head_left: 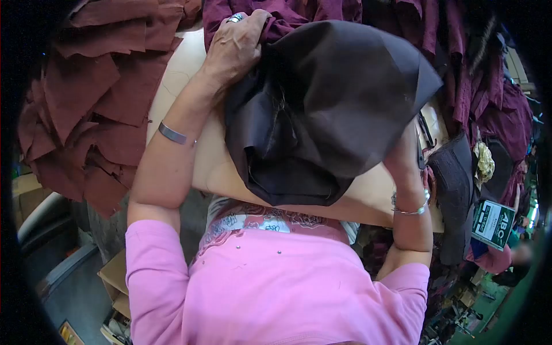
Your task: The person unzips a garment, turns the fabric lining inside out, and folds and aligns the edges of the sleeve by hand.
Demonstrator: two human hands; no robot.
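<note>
A large piece of dark brown cloth [351,98] is bunched up and raised in front of me, its lower part folded open like a pouch with loose threads inside. My left hand [238,49], with a ring on one finger, is closed at the cloth's upper left edge, against maroon fabric [287,14] behind it. Only the wrist side of my right hand [403,158] shows, at the cloth's right side. The cloth covers its fingers, so their grip is hidden.
Under the cloth lies a pale work table [210,164]. Reddish-brown cut fabric pieces [92,103] pile up at the left. Maroon fabric [500,118] hangs at the right, beside a dark padded piece [451,195] and a green ABC box [493,224]. Another person's pink sleeve [495,260] shows at lower right.
</note>
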